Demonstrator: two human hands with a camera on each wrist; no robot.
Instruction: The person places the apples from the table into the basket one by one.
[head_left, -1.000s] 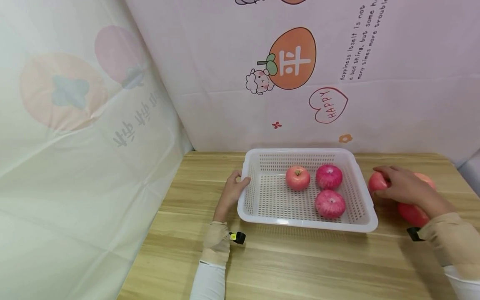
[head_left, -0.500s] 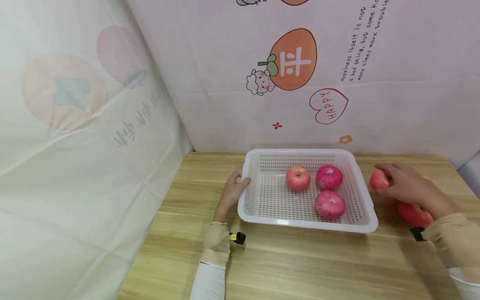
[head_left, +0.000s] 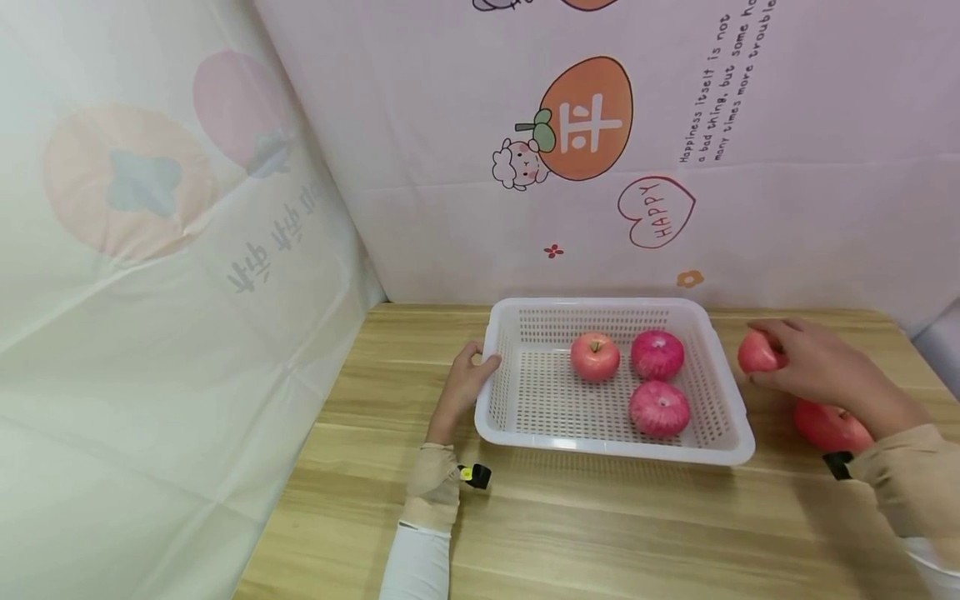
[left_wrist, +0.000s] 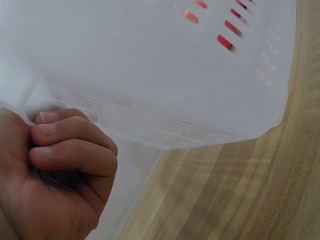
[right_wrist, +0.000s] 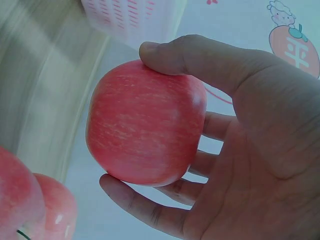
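Your right hand (head_left: pixel 813 367) grips a round pink-red apple (right_wrist: pixel 145 122) just right of the white perforated plastic basket (head_left: pixel 738 446), clear of the wooden table (head_left: pixel 600 533). Left hand (head_left: pixel 465 387) clamps the basket's left rim. Lift over the wall and set it down gently in the bare left half.

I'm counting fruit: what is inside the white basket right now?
Three red apples lie inside the white basket, toward its right half. The perforated floor elsewhere shows bare. The near wall hides only a thin strip of the floor.
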